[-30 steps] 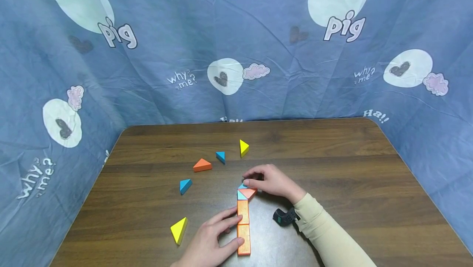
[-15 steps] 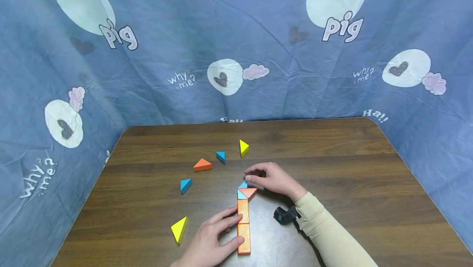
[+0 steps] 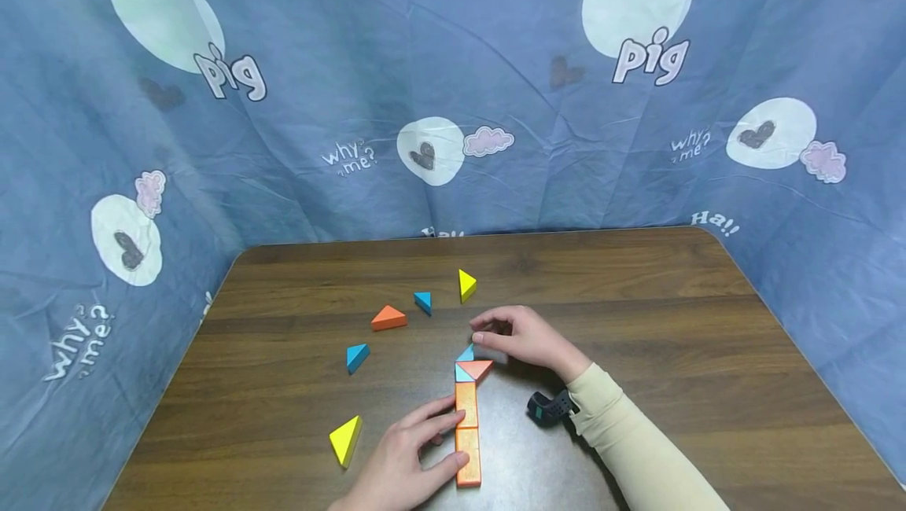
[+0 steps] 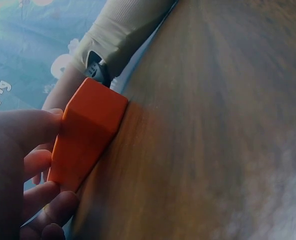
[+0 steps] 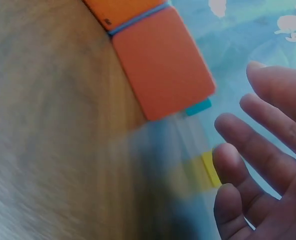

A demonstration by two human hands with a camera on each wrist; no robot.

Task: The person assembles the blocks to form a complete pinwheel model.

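Note:
Two orange rectangular blocks, a far one (image 3: 466, 399) and a near one (image 3: 469, 476), stand end to end in a column. My left hand (image 3: 406, 452) rests against their left side, thumb and fingertips on the blocks; the left wrist view shows its fingers along an orange block (image 4: 90, 120). Beyond them lie a pale blue triangle (image 3: 462, 373), an orange triangle (image 3: 477, 369) jutting right, and a blue triangle (image 3: 466, 353) at the top. Just right of that top triangle is my right hand (image 3: 527, 338). In the right wrist view its loosely bent fingers hold nothing, beside an orange block face (image 5: 163, 65).
Loose triangular blocks lie left and beyond: a near yellow one (image 3: 345, 440), a blue one (image 3: 356, 357), an orange one (image 3: 388, 318), a smaller blue one (image 3: 423, 303) and a far yellow one (image 3: 467, 285). A patterned blue cloth (image 3: 318, 196) hangs behind the wooden table (image 3: 672, 322).
My right hand has shifted slightly away and right, uncovering more of the top blue triangle. My left hand and the column have stayed in place.

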